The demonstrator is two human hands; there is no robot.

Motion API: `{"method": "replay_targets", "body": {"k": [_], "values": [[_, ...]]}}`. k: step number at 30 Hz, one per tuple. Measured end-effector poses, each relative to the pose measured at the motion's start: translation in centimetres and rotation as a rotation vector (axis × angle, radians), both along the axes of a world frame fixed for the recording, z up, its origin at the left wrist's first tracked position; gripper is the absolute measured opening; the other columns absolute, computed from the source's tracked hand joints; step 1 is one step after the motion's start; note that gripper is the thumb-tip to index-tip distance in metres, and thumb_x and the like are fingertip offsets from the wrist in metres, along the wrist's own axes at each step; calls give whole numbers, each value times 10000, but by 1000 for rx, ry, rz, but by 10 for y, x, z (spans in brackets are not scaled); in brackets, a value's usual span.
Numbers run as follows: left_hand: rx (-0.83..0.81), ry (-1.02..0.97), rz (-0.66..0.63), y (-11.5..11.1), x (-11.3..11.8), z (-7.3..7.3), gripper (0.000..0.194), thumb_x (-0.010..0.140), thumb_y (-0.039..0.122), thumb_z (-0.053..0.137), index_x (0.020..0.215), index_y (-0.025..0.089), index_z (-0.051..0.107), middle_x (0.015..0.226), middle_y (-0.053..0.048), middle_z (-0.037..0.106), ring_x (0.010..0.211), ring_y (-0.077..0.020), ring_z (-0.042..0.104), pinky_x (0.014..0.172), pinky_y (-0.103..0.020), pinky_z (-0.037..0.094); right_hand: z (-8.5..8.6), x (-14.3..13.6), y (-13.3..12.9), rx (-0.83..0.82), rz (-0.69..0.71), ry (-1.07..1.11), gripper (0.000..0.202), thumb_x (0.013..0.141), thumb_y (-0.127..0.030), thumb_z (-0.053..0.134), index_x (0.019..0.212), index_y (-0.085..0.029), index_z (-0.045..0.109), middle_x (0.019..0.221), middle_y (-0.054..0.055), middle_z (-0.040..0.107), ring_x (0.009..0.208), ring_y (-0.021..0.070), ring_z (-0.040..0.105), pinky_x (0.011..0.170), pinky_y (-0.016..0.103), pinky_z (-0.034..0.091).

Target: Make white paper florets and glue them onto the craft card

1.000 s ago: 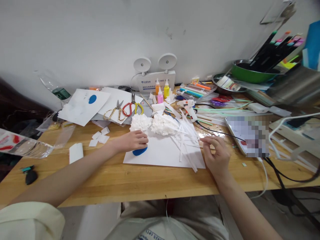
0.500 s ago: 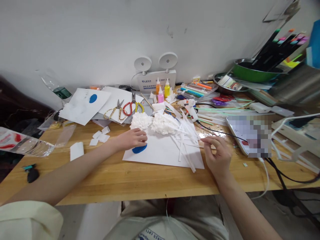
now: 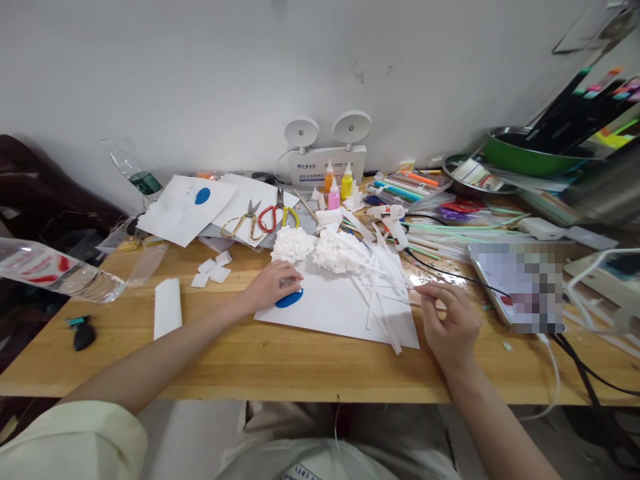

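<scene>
A white paper sheet (image 3: 330, 310) lies on the wooden table, with a blue oval (image 3: 289, 299) at its left. Two crumpled white clumps (image 3: 335, 252) rest along its back edge, beside a loose pile of white paper strips (image 3: 383, 287). My left hand (image 3: 274, 285) is over the blue oval, fingers curled together; what they hold, if anything, is hidden. My right hand (image 3: 449, 319) hovers by the sheet's right edge, thumb and forefinger pinched near the strip ends; whatever is between them is too small to name.
Scissors (image 3: 245, 221), red-and-yellow pliers (image 3: 277, 212), small glue bottles (image 3: 333, 197) and a glue gun (image 3: 394, 227) lie behind. A phone (image 3: 515, 283) with cables is at the right. Small white squares (image 3: 219, 273), folded paper (image 3: 167, 308) and a plastic bottle (image 3: 55, 270) are at the left.
The view has shifted, so the whole table appears farther right. Both hands keep nearly the same places beside the sheet; more of the blue oval's right side shows.
</scene>
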State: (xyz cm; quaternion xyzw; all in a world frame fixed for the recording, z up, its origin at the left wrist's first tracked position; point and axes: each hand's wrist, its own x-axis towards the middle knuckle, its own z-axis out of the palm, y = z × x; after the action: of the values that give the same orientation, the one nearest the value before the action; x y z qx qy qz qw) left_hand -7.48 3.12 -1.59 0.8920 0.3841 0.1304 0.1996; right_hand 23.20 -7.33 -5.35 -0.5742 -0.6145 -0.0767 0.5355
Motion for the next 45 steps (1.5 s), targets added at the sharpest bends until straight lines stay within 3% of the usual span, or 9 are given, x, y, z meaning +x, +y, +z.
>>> {"method": "replay_targets", "body": {"k": [6, 14, 29, 45], "values": [[-21, -24, 9, 0, -4, -2, 185, 793, 326, 510, 850, 192, 625, 865, -34, 599, 889, -175, 507, 823, -312, 388, -2, 0, 0, -1, -3, 6, 161, 720, -82, 531, 794, -197, 615, 769, 37, 612, 781, 172, 576, 734, 337, 472], [-19, -37, 113, -5, 1, -5, 218, 755, 377, 548, 833, 191, 633, 854, -31, 598, 887, -185, 508, 824, -328, 388, -2, 0, -1, -9, 8, 31, 160, 715, -78, 528, 790, -190, 615, 777, 45, 610, 777, 178, 574, 740, 353, 468], [-47, -85, 81, -7, -5, -6, 202, 771, 354, 537, 862, 203, 634, 892, -28, 591, 929, -176, 496, 866, -324, 379, 3, -2, -2, 0, 26, 37, 136, 727, -83, 523, 770, -182, 607, 758, 45, 600, 752, 180, 572, 715, 346, 460], [-11, -89, 194, -10, 3, -10, 187, 729, 358, 564, 779, 194, 638, 827, -26, 592, 866, -189, 504, 811, -339, 386, 0, -3, -3, -28, -1, 69, 120, 743, -136, 509, 763, -189, 615, 765, 46, 611, 752, 185, 581, 710, 351, 461]]}}
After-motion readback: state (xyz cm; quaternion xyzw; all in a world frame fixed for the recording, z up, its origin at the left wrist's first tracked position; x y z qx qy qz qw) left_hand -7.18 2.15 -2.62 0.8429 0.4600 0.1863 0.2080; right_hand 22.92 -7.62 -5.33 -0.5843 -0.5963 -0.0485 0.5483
